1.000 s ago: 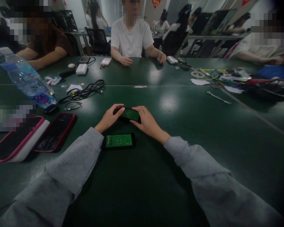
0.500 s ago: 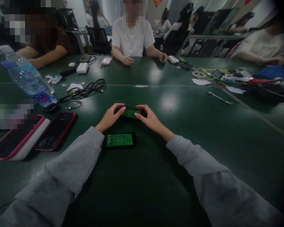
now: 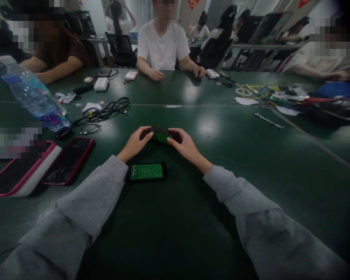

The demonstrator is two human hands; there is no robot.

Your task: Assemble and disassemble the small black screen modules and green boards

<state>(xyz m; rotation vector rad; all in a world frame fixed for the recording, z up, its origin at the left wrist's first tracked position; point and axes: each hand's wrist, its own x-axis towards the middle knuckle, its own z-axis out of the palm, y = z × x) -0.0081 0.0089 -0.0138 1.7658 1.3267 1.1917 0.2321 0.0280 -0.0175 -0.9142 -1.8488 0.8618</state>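
Observation:
Between my two hands is a green circuit board in a black frame (image 3: pixel 161 137), tilted so that its dark far side wall shows along the top. My left hand (image 3: pixel 137 143) grips its left end, thumb on the near edge and fingers behind. At the right end my right hand (image 3: pixel 185 144) holds it the same way; the fingers behind are partly hidden. A second framed green circuit board (image 3: pixel 147 171) lies flat on the dark green table (image 3: pixel 175 229), nearer to me and beside my left sleeve.
Left of my arm lie red-edged phones (image 3: pixel 70 161), a plastic water bottle (image 3: pixel 36 97) and a coiled black cable (image 3: pixel 107 110). On the right are a wrench (image 3: pixel 268 120) and a heap of wires (image 3: pixel 297 95). A person in white (image 3: pixel 163 46) sits opposite.
The held board has tipped, so more of its black side wall now shows and less of its green face. Both hands stay around it. The board on the table has not moved.

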